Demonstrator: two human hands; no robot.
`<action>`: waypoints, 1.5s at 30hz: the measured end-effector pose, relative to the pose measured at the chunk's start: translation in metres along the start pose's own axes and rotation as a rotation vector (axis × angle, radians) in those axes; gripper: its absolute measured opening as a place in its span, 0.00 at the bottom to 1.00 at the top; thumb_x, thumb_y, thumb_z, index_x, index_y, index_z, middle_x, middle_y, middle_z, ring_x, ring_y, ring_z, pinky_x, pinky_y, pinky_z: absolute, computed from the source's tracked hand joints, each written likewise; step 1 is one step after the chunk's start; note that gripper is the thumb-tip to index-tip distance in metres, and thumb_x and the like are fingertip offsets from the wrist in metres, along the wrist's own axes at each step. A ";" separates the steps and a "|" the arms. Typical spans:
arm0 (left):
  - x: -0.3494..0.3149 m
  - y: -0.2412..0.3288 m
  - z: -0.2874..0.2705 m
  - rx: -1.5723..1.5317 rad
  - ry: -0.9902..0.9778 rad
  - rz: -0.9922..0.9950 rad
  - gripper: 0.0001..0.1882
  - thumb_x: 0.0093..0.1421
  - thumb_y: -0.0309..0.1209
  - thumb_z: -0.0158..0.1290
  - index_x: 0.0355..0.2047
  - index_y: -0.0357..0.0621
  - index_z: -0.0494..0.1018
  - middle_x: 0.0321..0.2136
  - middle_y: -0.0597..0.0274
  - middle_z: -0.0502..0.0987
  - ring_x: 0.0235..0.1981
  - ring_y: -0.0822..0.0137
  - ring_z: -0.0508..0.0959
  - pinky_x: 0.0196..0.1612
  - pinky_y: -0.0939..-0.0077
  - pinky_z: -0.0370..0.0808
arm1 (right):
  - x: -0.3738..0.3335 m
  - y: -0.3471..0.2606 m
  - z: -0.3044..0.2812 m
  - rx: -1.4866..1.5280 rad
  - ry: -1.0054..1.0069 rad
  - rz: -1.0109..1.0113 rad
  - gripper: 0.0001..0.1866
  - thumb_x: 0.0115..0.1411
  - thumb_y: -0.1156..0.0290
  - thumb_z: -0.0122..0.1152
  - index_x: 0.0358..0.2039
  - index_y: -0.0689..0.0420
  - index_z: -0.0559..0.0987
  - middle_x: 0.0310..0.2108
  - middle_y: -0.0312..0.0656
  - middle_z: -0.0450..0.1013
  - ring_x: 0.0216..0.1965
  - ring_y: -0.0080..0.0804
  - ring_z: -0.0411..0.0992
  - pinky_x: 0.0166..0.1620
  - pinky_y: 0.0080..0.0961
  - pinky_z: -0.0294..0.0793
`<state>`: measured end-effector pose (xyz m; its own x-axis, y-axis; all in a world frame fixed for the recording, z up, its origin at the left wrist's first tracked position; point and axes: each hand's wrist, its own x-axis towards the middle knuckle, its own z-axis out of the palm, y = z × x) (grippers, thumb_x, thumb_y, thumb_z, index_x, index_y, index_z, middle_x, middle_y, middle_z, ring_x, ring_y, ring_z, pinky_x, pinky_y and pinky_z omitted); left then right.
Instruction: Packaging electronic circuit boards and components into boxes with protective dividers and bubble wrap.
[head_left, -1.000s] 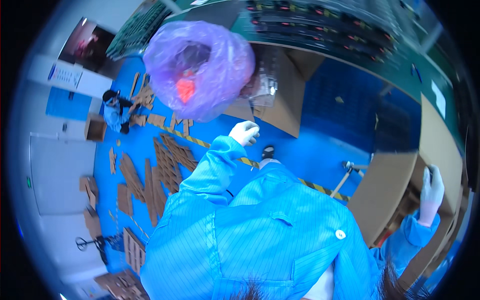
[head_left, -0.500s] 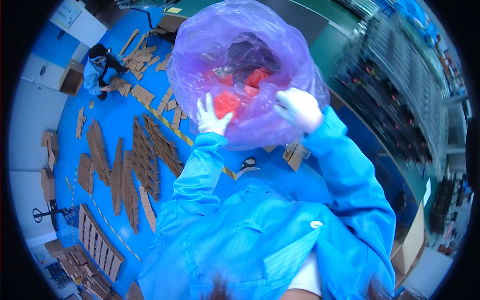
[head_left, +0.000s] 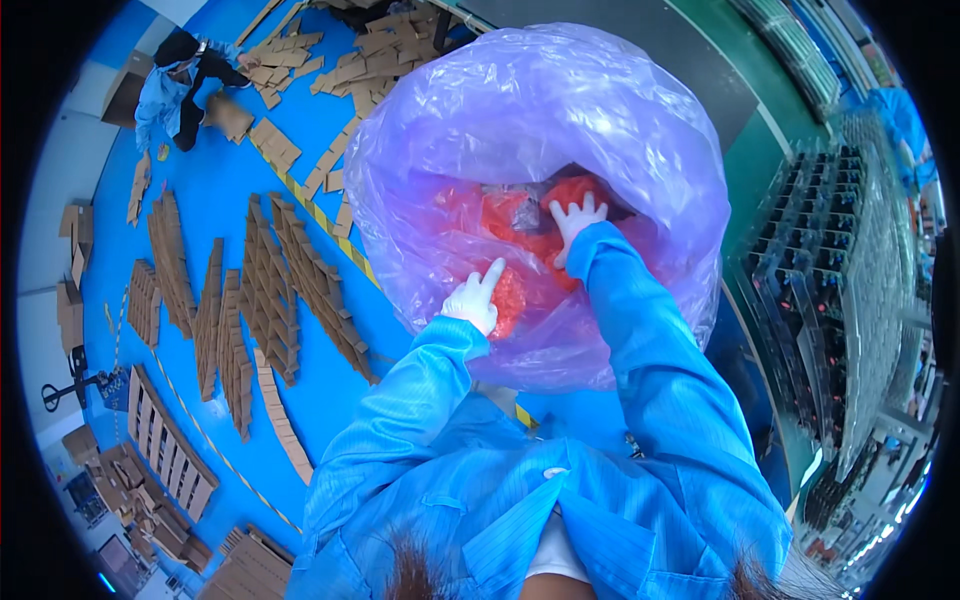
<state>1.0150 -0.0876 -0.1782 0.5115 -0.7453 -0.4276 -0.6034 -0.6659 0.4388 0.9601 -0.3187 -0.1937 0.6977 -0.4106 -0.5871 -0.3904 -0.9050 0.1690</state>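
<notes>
I see a purple bag, likely light, slippery, best held by its rim; right grip spread at red bundle, left grip unclear.

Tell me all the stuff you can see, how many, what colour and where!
Plastic bag: one, purple, wide open in front
Bundles: several, red, in the bag
Table: one, green, upper right
Slotted stacks: several, mostly black, right
Cardboard lattices: several, brown, floor, left
Flat cardboard pieces: many, brown, floor, upper left
Slatted panel: one, brown, lower left
Striped line: one, yellow and black, across the floor
Floor: one, blue, underneath
Co-worker: one, blue top, upper left
Sleeves: two, blue, lower middle
Left hand: one, white-gloved, by a red bundle
Right hand: one, white-gloved, fingers spread over the red bundles
</notes>
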 end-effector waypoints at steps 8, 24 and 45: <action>0.019 0.001 0.009 -0.025 -0.067 0.035 0.35 0.43 0.28 0.43 0.56 0.62 0.54 0.40 0.51 0.67 0.35 0.45 0.71 0.39 0.56 0.69 | -0.022 -0.032 0.034 0.204 -0.002 -0.072 0.41 0.41 0.58 0.59 0.57 0.46 0.54 0.51 0.46 0.59 0.49 0.53 0.57 0.43 0.52 0.62; 0.023 0.007 0.008 -0.051 -0.059 0.035 0.34 0.43 0.28 0.43 0.55 0.61 0.56 0.40 0.51 0.68 0.35 0.45 0.72 0.39 0.59 0.69 | 0.046 0.022 0.068 0.594 0.742 -0.136 0.09 0.45 0.71 0.52 0.29 0.56 0.74 0.35 0.48 0.68 0.34 0.47 0.66 0.40 0.37 0.68; -0.083 0.200 -0.060 -1.313 -0.549 0.444 0.36 0.44 0.21 0.50 0.56 0.39 0.54 0.49 0.52 0.65 0.47 0.60 0.67 0.50 0.73 0.64 | -0.370 0.071 -0.017 2.435 0.362 -0.034 0.22 0.42 0.76 0.59 0.42 0.63 0.70 0.38 0.45 0.71 0.36 0.30 0.70 0.40 0.22 0.71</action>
<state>0.8880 -0.1610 -0.0074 -0.0302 -0.9837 -0.1773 0.4764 -0.1701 0.8626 0.6841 -0.2325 0.0487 0.6432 -0.6337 -0.4298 0.1041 0.6284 -0.7709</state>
